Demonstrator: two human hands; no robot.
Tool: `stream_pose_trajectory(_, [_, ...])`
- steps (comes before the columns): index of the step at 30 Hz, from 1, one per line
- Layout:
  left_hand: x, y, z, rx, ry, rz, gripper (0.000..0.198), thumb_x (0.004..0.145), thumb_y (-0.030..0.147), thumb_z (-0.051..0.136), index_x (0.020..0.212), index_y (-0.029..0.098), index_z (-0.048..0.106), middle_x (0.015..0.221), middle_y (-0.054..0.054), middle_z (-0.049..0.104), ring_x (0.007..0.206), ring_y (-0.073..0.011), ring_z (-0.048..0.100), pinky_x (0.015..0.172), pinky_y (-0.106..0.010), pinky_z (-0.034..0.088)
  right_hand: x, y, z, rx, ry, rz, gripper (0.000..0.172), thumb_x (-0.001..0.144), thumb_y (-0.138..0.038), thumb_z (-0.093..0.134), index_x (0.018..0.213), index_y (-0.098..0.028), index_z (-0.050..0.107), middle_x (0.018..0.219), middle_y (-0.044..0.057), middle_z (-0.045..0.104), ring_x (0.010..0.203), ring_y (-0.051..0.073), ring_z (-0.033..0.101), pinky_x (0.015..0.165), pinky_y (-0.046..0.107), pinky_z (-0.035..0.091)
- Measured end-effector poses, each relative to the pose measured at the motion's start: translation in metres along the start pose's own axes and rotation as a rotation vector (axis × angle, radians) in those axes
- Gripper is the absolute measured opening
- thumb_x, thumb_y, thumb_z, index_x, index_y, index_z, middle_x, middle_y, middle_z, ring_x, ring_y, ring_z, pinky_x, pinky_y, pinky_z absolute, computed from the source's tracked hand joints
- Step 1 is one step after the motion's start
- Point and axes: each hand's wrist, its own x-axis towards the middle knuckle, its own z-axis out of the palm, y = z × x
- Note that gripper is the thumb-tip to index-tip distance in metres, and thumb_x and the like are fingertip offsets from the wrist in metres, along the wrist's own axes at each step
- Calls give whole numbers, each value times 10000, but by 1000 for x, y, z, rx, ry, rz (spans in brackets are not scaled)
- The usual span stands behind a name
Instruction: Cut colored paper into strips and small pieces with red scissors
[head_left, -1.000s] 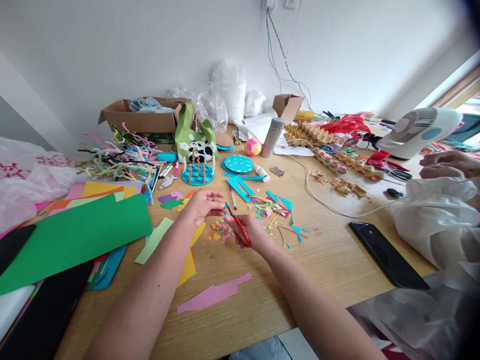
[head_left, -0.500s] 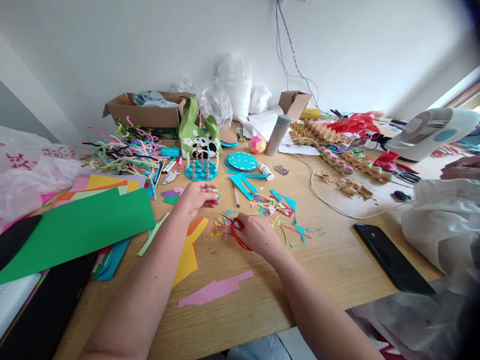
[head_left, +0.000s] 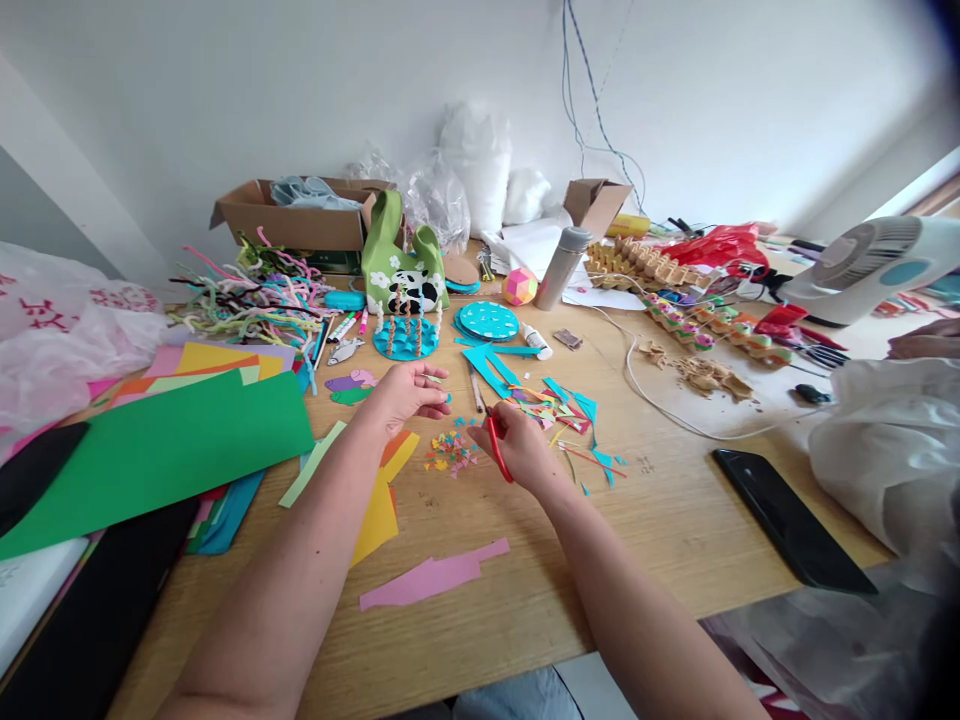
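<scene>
My right hand (head_left: 517, 440) is closed around red-handled scissors (head_left: 498, 452), the short blades pointing away from me. Just to the left, my left hand (head_left: 403, 400) hovers with its fingers pinched; a small scrap of paper, bluish and pale green, peeks out at the fingertips. Between and below the hands lies a pile of tiny coloured paper bits (head_left: 451, 450). Yellow paper (head_left: 375, 525) lies partly under my left forearm, and a pink paper strip (head_left: 435, 578) rests nearer to me.
Green card sheets (head_left: 165, 455) are stacked at left, below tangled pipe cleaners (head_left: 255, 295). Blue paper discs (head_left: 487, 321), a glue bottle (head_left: 537, 342) and paper offcuts (head_left: 559, 405) lie ahead. At right are a phone (head_left: 787, 515), a cable, a fan (head_left: 874, 265) and another person's hand (head_left: 926, 340).
My right hand has moved slightly right and turned, swinging the scissors from pointing left to pointing away from me. My left hand has shifted a little to the right.
</scene>
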Motion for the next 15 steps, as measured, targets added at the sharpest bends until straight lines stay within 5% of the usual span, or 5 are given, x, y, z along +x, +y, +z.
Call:
stream_pose_trajectory(6, [-5, -5, 14, 78, -160, -21, 364, 649, 36, 744, 979, 116, 612, 652, -21, 663, 547, -175, 674, 568, -303, 554, 2, -4, -5, 533, -49, 2, 321, 673, -440, 696, 724, -215, 472, 680, 11, 598, 667, 183, 566, 615, 278, 426])
stream_pose_trajectory(15, [-2, -12, 24, 133, -230, -10, 323, 668, 54, 756, 946, 129, 610, 600, -21, 675, 523, -173, 667, 572, -301, 549, 3, -6, -6, 544, -16, 3, 309, 639, -388, 709, 696, -209, 463, 644, -9, 555, 616, 157, 521, 582, 268, 399])
